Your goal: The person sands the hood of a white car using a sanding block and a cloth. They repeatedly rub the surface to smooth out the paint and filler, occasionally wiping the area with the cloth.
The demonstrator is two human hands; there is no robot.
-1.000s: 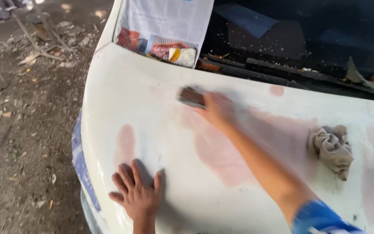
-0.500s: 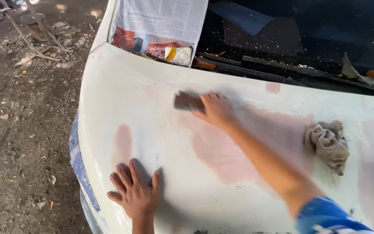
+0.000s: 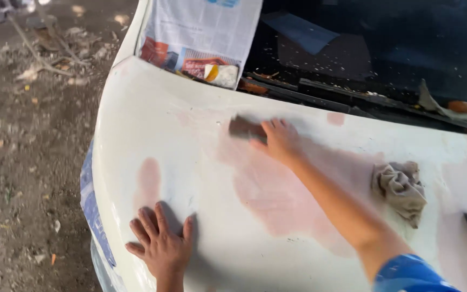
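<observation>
right hand: fingers closed over dark sanding block, block under fingertips on white hood | left hand: grip empty, flat, fingers spread | rag: well right

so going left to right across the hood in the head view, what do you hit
left hand flat on the hood → sanding block → right hand on the block → crumpled rag
</observation>
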